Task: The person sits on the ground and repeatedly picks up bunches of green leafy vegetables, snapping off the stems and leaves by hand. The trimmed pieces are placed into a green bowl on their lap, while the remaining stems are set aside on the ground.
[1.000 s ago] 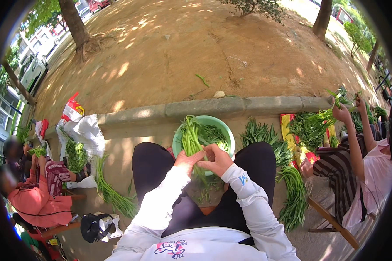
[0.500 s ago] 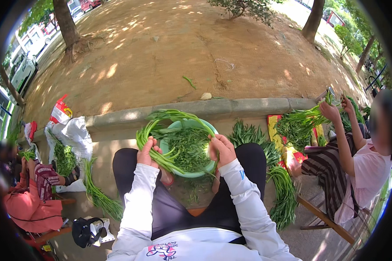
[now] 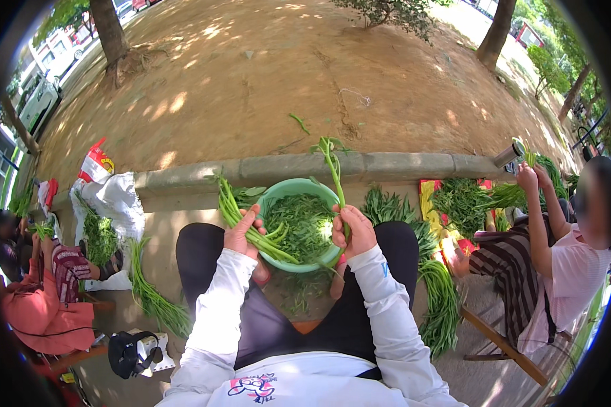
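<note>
My left hand (image 3: 243, 233) is closed round a bunch of water spinach stems (image 3: 232, 205), whose cut ends reach over the left side of a pale green basin (image 3: 303, 267). Pinched in my right hand (image 3: 355, 230) at the basin's right edge is a water spinach stalk (image 3: 334, 166), which stands up with a few leaves at its tip. Torn leaves and short pieces (image 3: 297, 216) fill much of the basin. It sits between my knees.
A stone curb (image 3: 400, 165) runs beyond the basin. Bundles of greens lie at my right (image 3: 438, 308) and left (image 3: 151, 295). A black strapped item (image 3: 130, 354) rests at lower left. People sit at right (image 3: 570, 271) and left (image 3: 51, 308), handling greens.
The long stalk that arched between my hands is now apart from the left bunch and upright in my right hand. My left hand has shifted slightly right with its bunch.
</note>
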Tool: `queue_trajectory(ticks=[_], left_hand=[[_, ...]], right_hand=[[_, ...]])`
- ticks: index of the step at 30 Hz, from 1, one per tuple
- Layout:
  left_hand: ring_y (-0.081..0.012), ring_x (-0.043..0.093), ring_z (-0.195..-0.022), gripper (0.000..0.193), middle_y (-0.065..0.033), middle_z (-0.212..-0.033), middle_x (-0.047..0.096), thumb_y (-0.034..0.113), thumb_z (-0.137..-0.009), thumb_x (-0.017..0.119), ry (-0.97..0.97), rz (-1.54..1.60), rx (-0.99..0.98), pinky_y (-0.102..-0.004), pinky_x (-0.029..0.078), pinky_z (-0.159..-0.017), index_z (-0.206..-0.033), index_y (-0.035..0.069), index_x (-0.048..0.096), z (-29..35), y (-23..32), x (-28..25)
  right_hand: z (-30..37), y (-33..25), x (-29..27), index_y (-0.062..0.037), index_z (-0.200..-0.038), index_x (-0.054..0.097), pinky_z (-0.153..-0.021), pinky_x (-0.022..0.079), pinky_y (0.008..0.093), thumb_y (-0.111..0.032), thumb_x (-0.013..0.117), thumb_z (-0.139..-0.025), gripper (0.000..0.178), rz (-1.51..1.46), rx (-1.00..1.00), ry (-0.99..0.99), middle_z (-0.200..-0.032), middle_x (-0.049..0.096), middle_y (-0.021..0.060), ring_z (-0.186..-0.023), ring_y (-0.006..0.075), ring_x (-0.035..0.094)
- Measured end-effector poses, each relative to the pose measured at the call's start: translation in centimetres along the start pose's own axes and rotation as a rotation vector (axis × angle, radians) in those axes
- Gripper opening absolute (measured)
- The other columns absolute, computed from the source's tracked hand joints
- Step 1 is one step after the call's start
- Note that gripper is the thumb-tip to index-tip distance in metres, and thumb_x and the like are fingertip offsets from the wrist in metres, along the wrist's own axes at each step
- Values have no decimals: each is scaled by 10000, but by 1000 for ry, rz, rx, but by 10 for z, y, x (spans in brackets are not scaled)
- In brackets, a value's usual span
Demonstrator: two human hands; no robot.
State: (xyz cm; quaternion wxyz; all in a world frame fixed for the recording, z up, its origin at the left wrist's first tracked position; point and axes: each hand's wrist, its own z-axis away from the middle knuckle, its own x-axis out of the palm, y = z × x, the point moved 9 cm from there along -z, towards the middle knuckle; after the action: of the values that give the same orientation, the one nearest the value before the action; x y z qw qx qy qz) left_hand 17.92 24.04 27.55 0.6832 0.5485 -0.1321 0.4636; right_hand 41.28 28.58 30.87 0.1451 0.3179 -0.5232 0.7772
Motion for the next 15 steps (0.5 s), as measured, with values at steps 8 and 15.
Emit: queue_trajectory(ticks=[8, 15], left_hand=[[-194, 616, -860, 136, -157, -1116, 582, 34, -781, 638, -97, -332, 81, -242, 481, -625, -857, 96, 543, -3, -12, 19], [-185, 633, -767, 101, -173, -1050, 604, 11, -791, 614, -136, -405, 62, -232, 491, -606, -848, 54, 544, -1, -19, 20]], right_hand=[[10, 25, 23, 4, -997, 528, -416, 312, 215, -180, 472, -898, 216, 257, 184, -169, -664, 504, 30, -473, 91, 422], [11, 28, 27, 1, -1004, 532, -427, 323, 216, -195, 479, -902, 227, 248, 203, -212, -676, 511, 33, -491, 96, 436]])
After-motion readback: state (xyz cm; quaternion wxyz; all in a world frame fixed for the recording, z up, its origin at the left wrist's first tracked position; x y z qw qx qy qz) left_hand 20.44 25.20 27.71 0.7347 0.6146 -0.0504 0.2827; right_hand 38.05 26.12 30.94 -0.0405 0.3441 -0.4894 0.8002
